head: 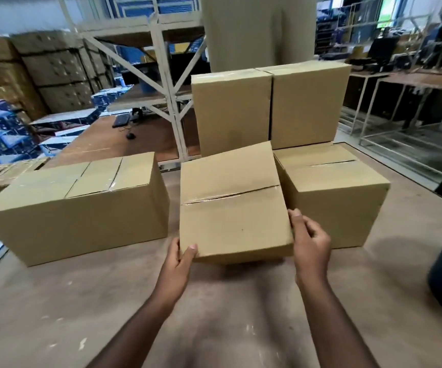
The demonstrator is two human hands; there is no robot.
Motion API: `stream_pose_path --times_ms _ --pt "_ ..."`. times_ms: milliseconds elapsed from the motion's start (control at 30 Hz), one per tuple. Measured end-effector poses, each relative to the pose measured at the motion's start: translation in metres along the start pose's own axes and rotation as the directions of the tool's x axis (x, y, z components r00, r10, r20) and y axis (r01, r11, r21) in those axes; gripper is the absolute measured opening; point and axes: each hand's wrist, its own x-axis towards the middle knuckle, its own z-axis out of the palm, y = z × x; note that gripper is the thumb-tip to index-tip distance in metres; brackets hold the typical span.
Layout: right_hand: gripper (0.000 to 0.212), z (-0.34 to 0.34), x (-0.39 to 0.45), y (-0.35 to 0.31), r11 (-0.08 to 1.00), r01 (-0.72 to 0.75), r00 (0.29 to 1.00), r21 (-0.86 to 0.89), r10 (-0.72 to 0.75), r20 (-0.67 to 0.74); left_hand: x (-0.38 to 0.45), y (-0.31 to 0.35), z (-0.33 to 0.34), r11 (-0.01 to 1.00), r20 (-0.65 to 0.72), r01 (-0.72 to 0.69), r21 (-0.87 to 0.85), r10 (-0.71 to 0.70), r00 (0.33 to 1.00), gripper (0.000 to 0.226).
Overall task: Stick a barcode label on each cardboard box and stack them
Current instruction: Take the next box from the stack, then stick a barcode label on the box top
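A: What sits on the surface [108, 301]?
B: A long box [76, 208] at left, stacked boxes [267, 107] behind.
A: And the small box [230, 203]?
B: Centre, tilted, left hand [180, 264] and right hand [311, 245] gripping its near corners.

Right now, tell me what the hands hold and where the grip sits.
Both hands hold the middle cardboard box by its near corners: left hand at the near-left bottom corner, right hand on the near-right edge.
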Motion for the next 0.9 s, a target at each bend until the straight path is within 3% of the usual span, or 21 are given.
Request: stream_pose_path --times_ms 100,167,233,300,400,467,567,700,767,833,900 --pt "0.049 -0.006 -0.022 0.009 0.994 -0.089 0.994 0.056 0.084 0.075 -0.028 -0.030 -0.021 0.988 -0.043 0.137 -0.073 -0.141 0.989 0.025" --pt "0.061 -0.002 -0.049 0.014 1.000 -0.004 0.990 0.007 0.003 0.138 -0.043 -0.038 -0.031 0.980 -0.108 0.167 -0.105 -0.178 0.978 0.028" --pt "0.063 0.003 -0.069 0.019 0.991 0.077 0.973 -0.110 -0.051 0.224 -0.053 -0.038 -0.042 0.973 -0.172 0.169 -0.156 -0.195 0.966 0.049" --pt "0.097 0.008 -0.078 0.024 0.962 0.037 0.948 -0.271 0.052 0.315 -0.062 -0.033 -0.056 0.969 -0.240 0.146 -0.199 -0.193 0.951 0.060" --pt "0.133 0.013 -0.075 0.022 0.952 -0.146 0.914 -0.268 0.233 0.331 -0.074 -0.019 -0.077 0.983 -0.234 0.093 -0.157 -0.129 0.964 0.068" --pt "0.130 0.020 -0.078 0.020 0.917 -0.168 0.915 -0.362 0.281 0.289 -0.081 -0.013 -0.088 0.990 -0.160 0.049 -0.134 -0.071 0.985 0.078" --pt "0.107 0.029 -0.094 0.019 0.789 -0.060 0.927 -0.611 0.271 0.259 -0.087 -0.021 -0.108 0.986 -0.148 0.066 -0.152 -0.088 0.985 0.094" --pt "0.069 0.039 -0.134 0.007 0.788 0.142 0.902 -0.599 0.146 0.406 -0.106 -0.008 -0.128 0.889 -0.126 0.124 -0.440 -0.198 0.972 0.079" --pt "0.060 0.038 -0.158 -0.005 0.770 0.253 0.892 -0.586 0.049 0.449 -0.115 0.001 -0.146 0.829 -0.052 0.148 -0.539 -0.208 0.977 0.079" --pt "0.045 0.036 -0.179 -0.016 0.764 0.283 0.896 -0.579 0.004 0.443 -0.129 0.010 -0.167 0.809 -0.034 0.121 -0.576 -0.172 0.985 0.072" --pt "0.041 0.036 -0.199 -0.029 0.714 0.339 0.892 -0.612 -0.037 0.451 -0.136 0.013 -0.184 0.868 -0.081 0.059 -0.493 -0.113 0.990 0.051"
